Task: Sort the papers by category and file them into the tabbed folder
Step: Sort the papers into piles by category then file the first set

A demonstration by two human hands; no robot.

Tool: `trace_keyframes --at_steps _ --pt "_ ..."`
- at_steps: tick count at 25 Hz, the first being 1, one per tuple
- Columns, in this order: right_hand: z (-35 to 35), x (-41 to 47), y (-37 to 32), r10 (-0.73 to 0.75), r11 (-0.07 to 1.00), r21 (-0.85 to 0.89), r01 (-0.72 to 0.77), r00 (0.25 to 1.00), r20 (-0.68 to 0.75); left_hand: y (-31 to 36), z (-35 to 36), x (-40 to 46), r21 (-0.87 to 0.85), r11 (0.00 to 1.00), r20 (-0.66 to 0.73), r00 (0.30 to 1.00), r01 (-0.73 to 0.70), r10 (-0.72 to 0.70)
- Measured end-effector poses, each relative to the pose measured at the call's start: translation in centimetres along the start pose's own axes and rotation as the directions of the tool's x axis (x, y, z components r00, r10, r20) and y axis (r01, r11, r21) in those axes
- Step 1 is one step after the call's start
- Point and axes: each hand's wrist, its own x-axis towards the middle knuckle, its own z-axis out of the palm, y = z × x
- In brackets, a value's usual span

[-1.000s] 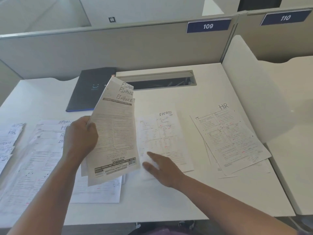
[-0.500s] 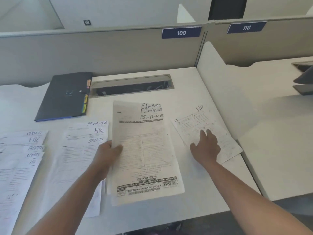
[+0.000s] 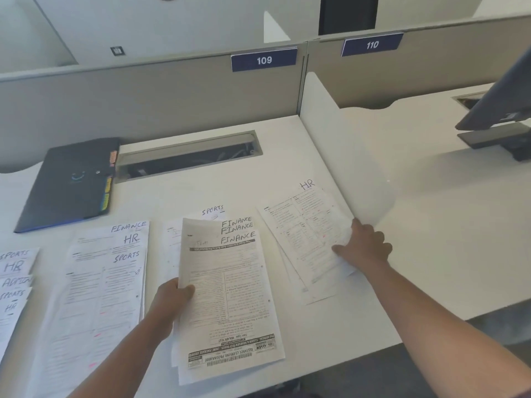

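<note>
My left hand (image 3: pixel 173 301) grips the left edge of a stack of sheets marked FINANCE (image 3: pixel 227 294), thumb on top, held low over the desk. A sheet marked SPORTS (image 3: pixel 212 211) peeks out from under that stack. My right hand (image 3: pixel 363 248) rests on the right side of the HR papers (image 3: pixel 304 228), fingers curled over their edge. The dark tabbed folder (image 3: pixel 69 183) lies shut at the back left, coloured tabs along its right side. An unsorted pile (image 3: pixel 106 280) marked FINANCE, HR and SPORTS lies left of my left hand.
More labelled sheets (image 3: pixel 14 280) lie at the far left edge. A cable slot (image 3: pixel 186 156) is cut into the white desk (image 3: pixel 287 173) behind the papers. A white divider (image 3: pixel 339 145) stands right of the HR pile; a monitor base (image 3: pixel 500 139) sits on the neighbouring desk.
My right hand moved from the SPORTS sheet to the HR papers and slid to their right edge. My left hand lowered the FINANCE stack over the SPORTS sheet.
</note>
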Motion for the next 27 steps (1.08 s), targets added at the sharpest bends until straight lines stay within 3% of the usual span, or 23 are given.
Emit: trace_keyframes --at_steps 6,11,15,18,22,27 --pt "-0.3 0.5 0.2 -0.008 0.999 0.049 0.005 0.998 0.06 -0.5 0.5 0.4 0.034 0.999 -0.046 0.999 -0.006 0.008" --pt "0.2 0.5 0.6 -0.045 0.988 0.148 0.046 0.999 -0.016 -0.6 0.7 0.4 0.019 1.0 -0.055 0.998 -0.006 0.007" --pt "0.1 0.1 0.5 -0.073 0.949 0.29 0.122 0.982 -0.174 -0.7 0.5 0.7 -0.012 1.0 -0.046 0.999 0.017 -0.017" --pt "-0.6 -0.1 0.3 -0.036 0.818 0.556 0.149 0.977 -0.209 -0.8 -1.0 0.9 -0.142 0.988 0.02 0.998 0.055 -0.053" --pt "-1.1 -0.7 -0.7 0.013 0.523 0.848 0.083 0.994 -0.106 -0.1 -4.8 0.2 -0.426 0.905 0.043 0.999 0.012 0.007" --pt "2.2 -4.5 -5.5 -0.097 0.486 0.873 0.028 0.995 0.022 1.4 -9.4 -1.1 -0.569 0.819 0.024 0.994 -0.077 0.11"
